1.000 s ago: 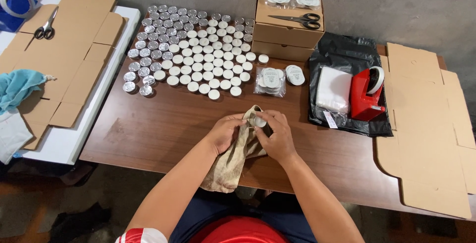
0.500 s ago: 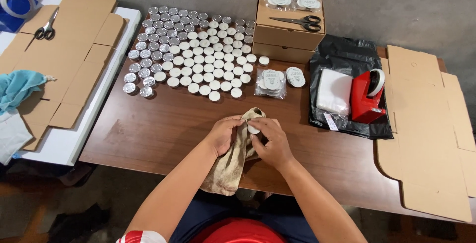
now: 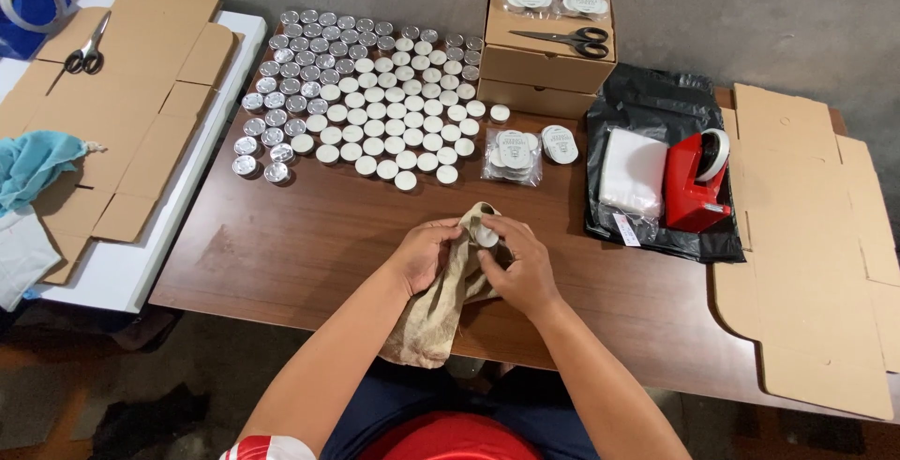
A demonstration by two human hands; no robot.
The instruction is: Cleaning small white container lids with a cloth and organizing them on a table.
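Observation:
My left hand (image 3: 424,254) grips a beige cloth (image 3: 433,315) that hangs down over the near edge of the brown wooden table (image 3: 300,235). My right hand (image 3: 518,263) holds a small round white tealight candle (image 3: 486,233) against the top of the cloth. Both hands meet above the table's near middle. Behind them, many tealight candles (image 3: 375,94) stand in rows, silver cups on the left, white tops on the right.
Stacked cardboard boxes (image 3: 548,57) with black scissors (image 3: 567,41) and packed candles stand at the back. A red tape dispenser (image 3: 696,179) sits on a black bag (image 3: 656,104). Flat cardboard (image 3: 816,254) lies right; more cardboard (image 3: 122,94), scissors and a blue cloth (image 3: 37,165) lie left.
My right hand has turned the candle slightly against the cloth. The hands stay in the same place above the table.

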